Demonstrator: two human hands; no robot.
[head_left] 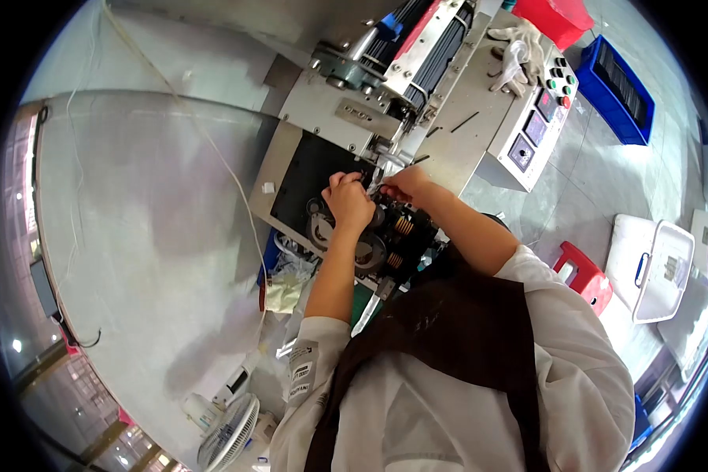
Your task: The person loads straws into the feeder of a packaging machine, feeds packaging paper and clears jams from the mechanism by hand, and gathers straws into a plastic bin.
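My left hand [349, 201] rests on the black front part of a machine [311, 177], its fingers bent together at a small part that they hide. Close beside it, my right hand [409, 187] is closed, thumb and fingertips pinched near the same spot; what lies between them is too small to make out. Just above the hands sits a small metal mechanism [385, 148]. Below them are round grey wheels [320, 230] and copper-coloured coils or springs [403, 226].
Right of the hands is a metal worktop [456, 145] with thin black strips [465, 121], work gloves [519, 55] and a control panel [536, 126]. On the floor stand a blue crate [641, 130], a red stool [586, 275] and a white bin [669, 311]. A fan [228, 433] is lower left.
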